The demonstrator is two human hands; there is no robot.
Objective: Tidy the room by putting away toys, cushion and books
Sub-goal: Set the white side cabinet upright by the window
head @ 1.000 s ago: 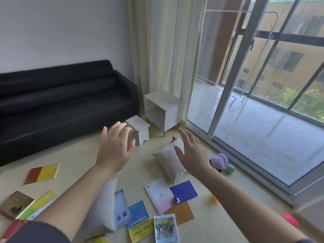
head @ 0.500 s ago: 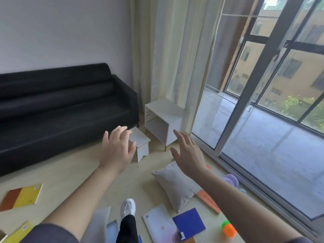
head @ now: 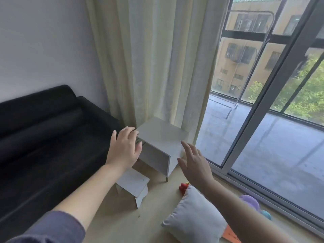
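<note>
Pale flooring (head: 122,223) aside, the boxy white laminate cabinet (head: 162,135) looms closer than before. Splayed and empty, the left hand (head: 123,149) and right hand (head: 194,163) hover before it, with the soft grey cushion (head: 194,220) beneath the right forearm.

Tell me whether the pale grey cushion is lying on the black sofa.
No, the pale grey square cushion lies on the wooden floor, apart from the black sofa.
</note>
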